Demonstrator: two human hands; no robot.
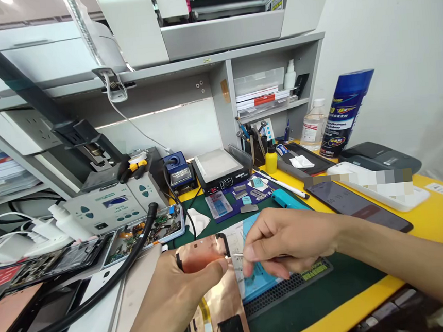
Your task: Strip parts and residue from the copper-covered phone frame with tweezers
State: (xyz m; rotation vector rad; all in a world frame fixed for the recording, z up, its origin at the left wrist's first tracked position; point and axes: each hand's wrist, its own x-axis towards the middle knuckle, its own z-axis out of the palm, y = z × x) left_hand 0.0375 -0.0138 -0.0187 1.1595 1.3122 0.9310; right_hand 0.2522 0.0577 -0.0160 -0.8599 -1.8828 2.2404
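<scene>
My left hand (190, 280) grips the upper part of a copper-coloured device panel (227, 294), its thumb across the front. The panel has black patches and a yellow strip lower down. In my right hand (280, 241) is a thin metal tool (237, 255), pinched between fingers, its tip at the panel's upper right edge beside my left thumb. Most of the tool is hidden by the fingers. Beneath my right hand, a blue pad (258, 281) lies on the green mat (296, 309).
A black hose (111, 281) crosses the left side over phone parts. Behind the hands are small blades on a card, a heating plate (221, 166) and a yellow bottle (271, 160). A dark phone (354, 203) and a blue spray can (344, 114) are at right.
</scene>
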